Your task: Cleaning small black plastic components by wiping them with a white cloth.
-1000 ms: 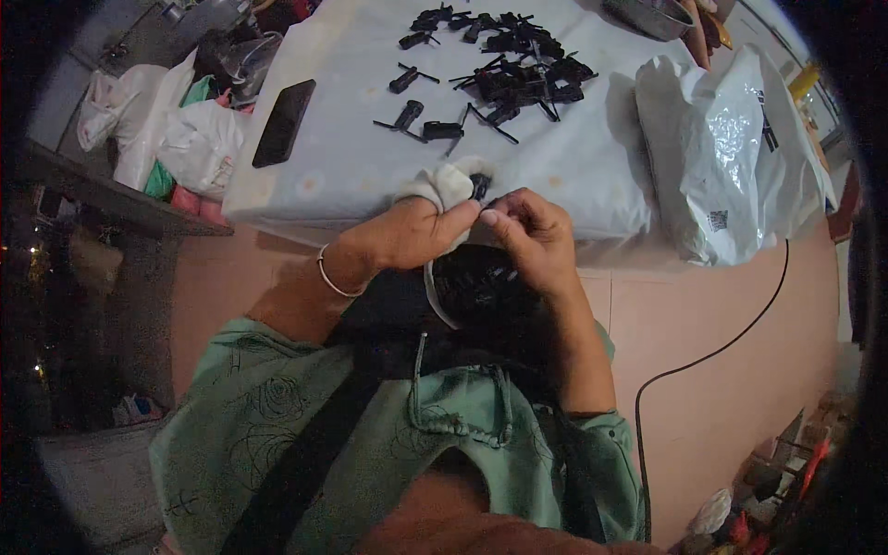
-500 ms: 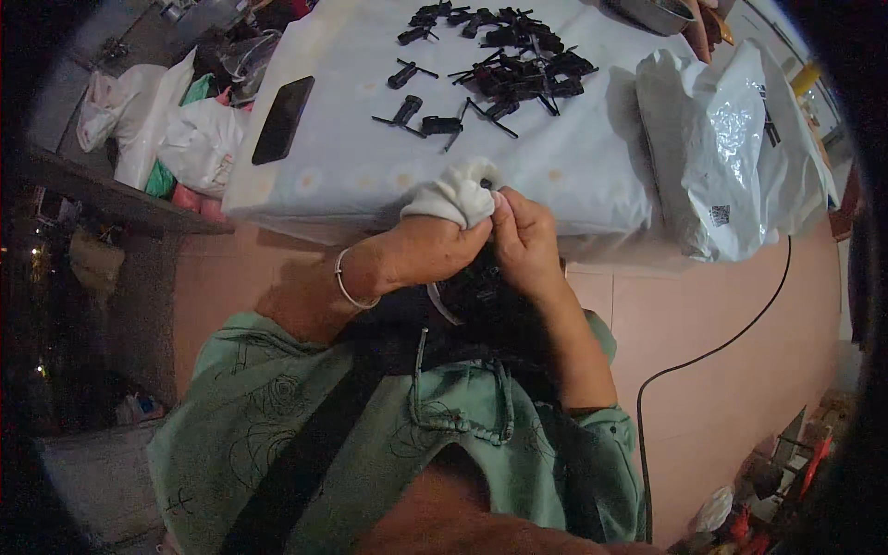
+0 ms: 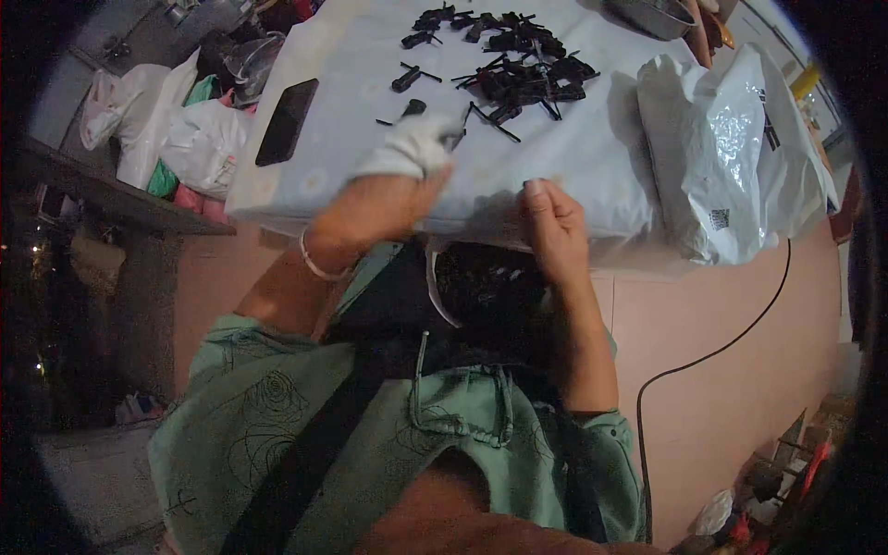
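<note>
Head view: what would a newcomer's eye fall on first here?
The heap of small black pieces with thin arms stands out first, dark against the pale table, toward its far side. Next comes the crumpled, shiny white bag at the table's right side. Then the left hand, blurred and partly wrapped in white, draws the eye over the near part of the table.
</note>
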Demonstrator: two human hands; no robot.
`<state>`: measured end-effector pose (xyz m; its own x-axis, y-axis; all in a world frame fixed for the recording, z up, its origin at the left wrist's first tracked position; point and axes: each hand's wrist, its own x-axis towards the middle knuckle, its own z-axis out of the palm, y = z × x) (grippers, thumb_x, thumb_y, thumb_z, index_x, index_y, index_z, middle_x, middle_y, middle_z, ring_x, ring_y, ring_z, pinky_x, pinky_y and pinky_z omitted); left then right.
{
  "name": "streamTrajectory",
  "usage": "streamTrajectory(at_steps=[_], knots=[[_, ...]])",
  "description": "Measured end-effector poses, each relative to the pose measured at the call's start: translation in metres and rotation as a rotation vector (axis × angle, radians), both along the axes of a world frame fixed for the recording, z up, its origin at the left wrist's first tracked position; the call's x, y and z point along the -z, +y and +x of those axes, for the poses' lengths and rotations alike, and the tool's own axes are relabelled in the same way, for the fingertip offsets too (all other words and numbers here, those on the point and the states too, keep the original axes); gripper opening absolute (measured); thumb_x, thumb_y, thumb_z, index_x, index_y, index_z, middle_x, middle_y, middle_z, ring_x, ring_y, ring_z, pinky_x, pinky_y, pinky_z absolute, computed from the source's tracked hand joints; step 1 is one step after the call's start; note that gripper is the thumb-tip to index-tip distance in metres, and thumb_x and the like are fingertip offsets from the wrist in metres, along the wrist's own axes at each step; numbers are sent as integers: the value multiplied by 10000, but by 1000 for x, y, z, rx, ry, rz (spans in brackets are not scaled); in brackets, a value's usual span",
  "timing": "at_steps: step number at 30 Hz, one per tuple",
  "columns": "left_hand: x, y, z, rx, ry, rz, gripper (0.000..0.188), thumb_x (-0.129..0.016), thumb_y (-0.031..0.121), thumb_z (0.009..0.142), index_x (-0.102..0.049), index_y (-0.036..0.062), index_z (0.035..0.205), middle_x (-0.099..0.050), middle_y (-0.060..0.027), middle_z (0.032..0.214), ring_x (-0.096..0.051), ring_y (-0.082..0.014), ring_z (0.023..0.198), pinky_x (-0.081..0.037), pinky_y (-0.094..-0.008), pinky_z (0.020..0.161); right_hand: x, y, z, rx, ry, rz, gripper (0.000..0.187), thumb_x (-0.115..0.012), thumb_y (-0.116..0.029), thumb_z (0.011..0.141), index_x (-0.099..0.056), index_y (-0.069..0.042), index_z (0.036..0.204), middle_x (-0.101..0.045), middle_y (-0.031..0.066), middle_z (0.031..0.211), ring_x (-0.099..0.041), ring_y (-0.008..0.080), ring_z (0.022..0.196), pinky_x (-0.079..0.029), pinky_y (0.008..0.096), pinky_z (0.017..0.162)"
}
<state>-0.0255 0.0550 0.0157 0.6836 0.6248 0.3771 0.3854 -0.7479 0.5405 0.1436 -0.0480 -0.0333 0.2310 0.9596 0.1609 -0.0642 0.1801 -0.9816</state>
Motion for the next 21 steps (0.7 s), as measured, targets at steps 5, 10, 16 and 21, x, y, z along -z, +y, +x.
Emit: streamTrajectory(at_steps=[5,10,16,21], knots=[[6,32,15,-146,235,80,271,-496,112,777,-514,6,1026,-534,-189,1012,-495,-341,955,-398,-369,826,7,4,-7,-13,-164,39,303,-466,-256,893,-453,-66,657,-365,-72,595,-316,29,547,-274,197,479],[17,28,17,-133,220,138,233,-496,92,756,-534,19,974,-553,-175,928,-512,-347,890,-414,-382,774,8,5,-5,32,-169,-19,259,-490,-229,883,-500,-32,715,-405,-64,623,-348,27,585,-301,199,512],[-4,-25,17,151,157,182,246,-519,91,717,-540,50,959,-541,-159,856,-524,-345,779,-431,-400,721,-11,3,-11,138,162,-2,166,-519,-176,863,-567,-20,894,-489,-40,716,-414,32,642,-352,180,578],[5,-29,13,262,176,91,280,-511,93,730,-541,59,1006,-556,-149,877,-536,-328,786,-440,-382,699,-3,-2,-4,75,-12,121,120,-526,-123,852,-546,-10,889,-507,-31,741,-437,42,664,-362,174,608]])
